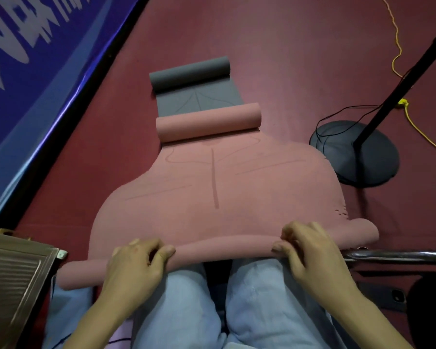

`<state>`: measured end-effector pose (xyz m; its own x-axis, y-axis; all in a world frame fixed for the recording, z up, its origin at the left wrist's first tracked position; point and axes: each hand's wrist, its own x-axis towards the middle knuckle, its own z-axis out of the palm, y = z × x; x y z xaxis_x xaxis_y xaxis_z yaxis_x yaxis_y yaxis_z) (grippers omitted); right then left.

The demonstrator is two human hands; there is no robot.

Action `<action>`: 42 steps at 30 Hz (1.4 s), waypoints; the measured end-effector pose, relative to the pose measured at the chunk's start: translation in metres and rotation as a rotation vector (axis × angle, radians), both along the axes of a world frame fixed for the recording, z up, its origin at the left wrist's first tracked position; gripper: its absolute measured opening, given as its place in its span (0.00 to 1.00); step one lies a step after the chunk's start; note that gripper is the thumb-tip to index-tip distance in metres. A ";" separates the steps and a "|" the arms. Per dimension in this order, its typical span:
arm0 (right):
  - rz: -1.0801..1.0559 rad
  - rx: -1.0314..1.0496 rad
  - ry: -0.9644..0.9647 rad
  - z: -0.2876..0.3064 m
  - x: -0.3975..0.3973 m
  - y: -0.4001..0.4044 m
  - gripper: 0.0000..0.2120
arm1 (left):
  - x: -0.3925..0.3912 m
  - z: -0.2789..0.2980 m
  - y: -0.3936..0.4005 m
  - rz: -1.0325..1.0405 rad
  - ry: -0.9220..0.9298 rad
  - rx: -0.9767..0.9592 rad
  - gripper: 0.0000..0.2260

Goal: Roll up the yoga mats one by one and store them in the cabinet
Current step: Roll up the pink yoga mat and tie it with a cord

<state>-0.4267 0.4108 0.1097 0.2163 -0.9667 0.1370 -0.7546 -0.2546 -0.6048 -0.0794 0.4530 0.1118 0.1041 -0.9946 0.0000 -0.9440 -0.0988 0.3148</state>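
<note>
Left hand [134, 263] and right hand [305, 250] both have fingers curled over the started roll at the near edge of the pink mat [212, 197], flat on the red floor [287, 59] ahead. Roll's left end sits nearer than the right; I'd even that out and keep it tight while rolling toward the curled far end.

Dark red floor [287, 46], blue banner [35, 71] at left, black round-based stand [355, 152] at right.

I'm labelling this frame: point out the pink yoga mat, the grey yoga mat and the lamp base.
pink yoga mat [212, 197], head view, flat middle.
grey yoga mat [190, 71], head view, rolled far end.
lamp base [363, 157], head view, round top.
</note>
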 end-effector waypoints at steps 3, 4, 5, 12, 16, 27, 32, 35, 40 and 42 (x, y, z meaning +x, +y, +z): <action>-0.049 -0.092 -0.053 -0.012 0.000 0.003 0.12 | -0.005 -0.005 -0.001 0.137 0.066 -0.034 0.13; -0.054 -0.122 -0.053 -0.015 0.002 0.000 0.13 | -0.005 -0.003 -0.005 0.173 0.083 -0.015 0.13; -0.053 -0.150 -0.039 -0.016 0.004 -0.002 0.13 | -0.006 -0.003 -0.009 0.181 0.072 -0.007 0.14; -0.050 -0.267 0.127 -0.011 0.005 -0.002 0.12 | -0.011 -0.004 -0.015 0.152 -0.074 -0.098 0.13; -0.068 -0.283 0.224 -0.013 0.003 0.005 0.17 | -0.019 -0.007 -0.011 0.098 -0.128 -0.213 0.11; -0.109 -0.281 0.227 -0.019 0.015 -0.005 0.15 | -0.020 -0.010 0.015 -0.102 -0.197 -0.397 0.20; -0.080 -0.228 0.245 -0.019 0.017 -0.021 0.13 | -0.016 -0.010 0.008 -0.107 -0.160 -0.376 0.20; -0.066 -0.203 0.219 -0.018 0.016 -0.030 0.14 | -0.008 -0.012 -0.006 -0.114 -0.141 -0.350 0.18; -0.067 -0.063 0.190 -0.011 0.022 -0.049 0.18 | -0.001 -0.009 -0.031 -0.059 -0.112 -0.130 0.22; -0.076 -0.014 0.180 -0.010 0.024 -0.056 0.17 | 0.000 -0.003 -0.043 -0.034 -0.071 -0.013 0.25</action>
<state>-0.4025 0.3553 0.0998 0.1647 -0.9794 0.1166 -0.8679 -0.2001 -0.4546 -0.0795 0.4096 0.1089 0.0693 -0.9974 0.0191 -0.9668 -0.0624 0.2477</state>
